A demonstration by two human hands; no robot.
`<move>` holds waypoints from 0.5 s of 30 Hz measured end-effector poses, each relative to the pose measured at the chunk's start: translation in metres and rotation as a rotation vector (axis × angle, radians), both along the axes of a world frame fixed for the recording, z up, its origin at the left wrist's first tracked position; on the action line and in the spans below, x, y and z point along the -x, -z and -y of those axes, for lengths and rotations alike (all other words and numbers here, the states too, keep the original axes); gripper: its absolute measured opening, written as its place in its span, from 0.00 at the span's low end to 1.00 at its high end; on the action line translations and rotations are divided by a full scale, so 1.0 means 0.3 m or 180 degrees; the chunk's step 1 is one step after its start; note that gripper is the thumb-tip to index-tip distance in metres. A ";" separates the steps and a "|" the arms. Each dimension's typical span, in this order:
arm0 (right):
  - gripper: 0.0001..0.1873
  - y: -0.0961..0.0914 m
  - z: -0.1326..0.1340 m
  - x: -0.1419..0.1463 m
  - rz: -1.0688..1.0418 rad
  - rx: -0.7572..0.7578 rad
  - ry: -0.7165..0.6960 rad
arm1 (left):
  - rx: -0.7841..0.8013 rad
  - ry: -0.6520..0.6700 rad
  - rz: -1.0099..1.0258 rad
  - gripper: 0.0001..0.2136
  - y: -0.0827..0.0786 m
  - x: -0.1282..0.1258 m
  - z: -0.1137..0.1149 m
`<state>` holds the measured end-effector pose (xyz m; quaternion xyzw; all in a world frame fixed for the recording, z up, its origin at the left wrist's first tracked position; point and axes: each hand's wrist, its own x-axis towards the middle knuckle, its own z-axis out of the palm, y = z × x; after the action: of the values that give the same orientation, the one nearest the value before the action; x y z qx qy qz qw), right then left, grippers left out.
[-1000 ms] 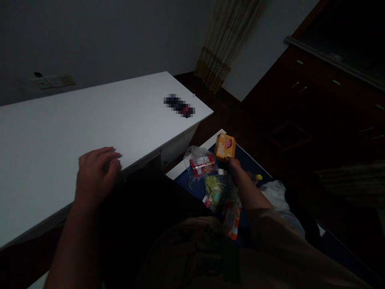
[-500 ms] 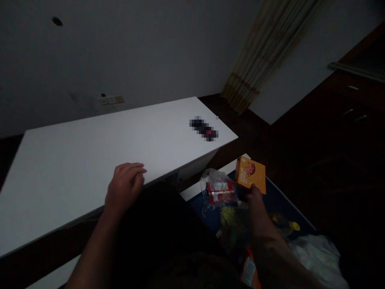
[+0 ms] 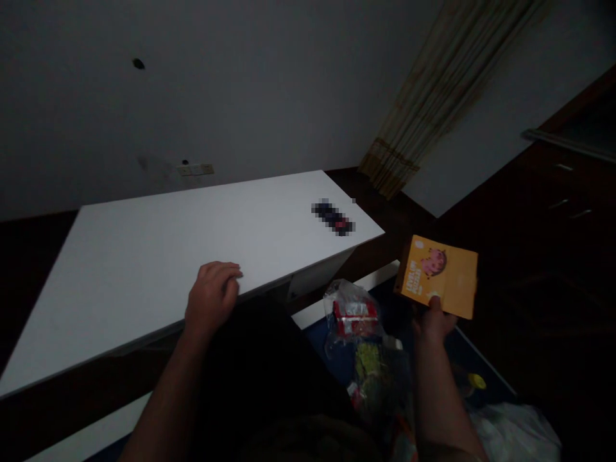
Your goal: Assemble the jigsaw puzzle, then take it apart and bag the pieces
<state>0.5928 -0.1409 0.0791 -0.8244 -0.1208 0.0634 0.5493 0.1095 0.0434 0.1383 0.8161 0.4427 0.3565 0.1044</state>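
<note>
My right hand point(image 3: 436, 321) grips a yellow puzzle box point(image 3: 450, 279) by its near edge, with the thumb on top. The box carries a pink cartoon picture and white lettering that reads like "Level up puzzles". It is held above the blue bench seat, its printed face up. My left hand point(image 3: 214, 295) rests on the near edge of the white table point(image 3: 158, 256), its fingers loosely bent and holding nothing. Toward the table's right end lies a dark and red item point(image 3: 333, 217), blurred into blocks so that I cannot name it.
On the blue seat lie a clear bag with a red package point(image 3: 356, 317), a green packet point(image 3: 368, 362), a bottle with a yellow cap point(image 3: 476, 381) and a white plastic bag point(image 3: 517, 430). A curtain point(image 3: 423, 102) hangs behind; dark drawers point(image 3: 563, 192) stand at right.
My right hand has lifted the puzzle box higher and nearer, away from the seat. My left hand stays on the table edge. The view has shifted slightly.
</note>
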 end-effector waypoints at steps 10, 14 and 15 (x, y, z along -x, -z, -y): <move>0.28 -0.341 -0.287 0.616 -0.1403 -0.2418 -0.1573 | 0.0991 -0.0055 0.1633 0.11 -0.034 0.010 0.026; 0.25 -0.376 -0.428 0.922 -0.2659 -0.2010 -0.2673 | 0.2228 0.0759 0.3290 0.27 -0.078 -0.013 0.063; 0.23 -0.374 -0.457 0.981 -0.2908 -0.1823 -0.2839 | 0.2405 0.0974 0.3691 0.30 -0.085 -0.018 0.066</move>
<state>0.2985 -0.0038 0.1915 -0.4099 -0.2165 0.5887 0.6622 0.1149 0.0236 0.1639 0.4557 0.2895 0.5369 0.6482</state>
